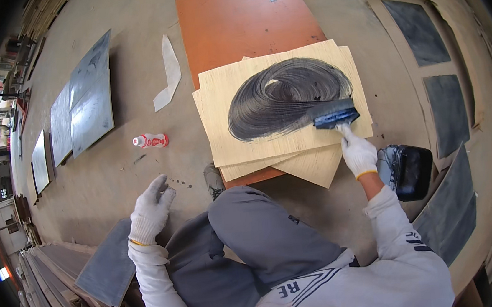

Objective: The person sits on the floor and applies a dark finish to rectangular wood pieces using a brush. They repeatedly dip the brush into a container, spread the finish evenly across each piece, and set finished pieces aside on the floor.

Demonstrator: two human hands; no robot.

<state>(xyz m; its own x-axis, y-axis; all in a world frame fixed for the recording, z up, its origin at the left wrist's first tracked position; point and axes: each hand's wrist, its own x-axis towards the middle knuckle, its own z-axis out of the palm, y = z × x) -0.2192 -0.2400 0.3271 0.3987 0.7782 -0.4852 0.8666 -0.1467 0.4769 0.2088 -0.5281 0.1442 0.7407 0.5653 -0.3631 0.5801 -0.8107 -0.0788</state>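
Note:
My right hand (359, 153), in a white knit glove, is closed round the handle of a wide paintbrush (335, 115). Its dark bristles rest on the lower right of a swirl of black paint (253, 108). That swirl covers the middle of a pale wood-grain board (213, 94), whose edges are still bare. More pale boards (318, 169) lie askew beneath it, all on an orange board or tabletop (245, 20). My left hand (152, 209), gloved too, is raised beside my left knee, holding nothing, its fingers and thumb apart.
A black paint-smeared container (415, 173) stands by my right forearm. Dark-coated panels lie at the right (448, 113) and left (91, 100). On the floor are a red-and-white bottle (151, 140) and a pale torn strip (170, 72). Stacked sheets (52, 296) lean at the lower left.

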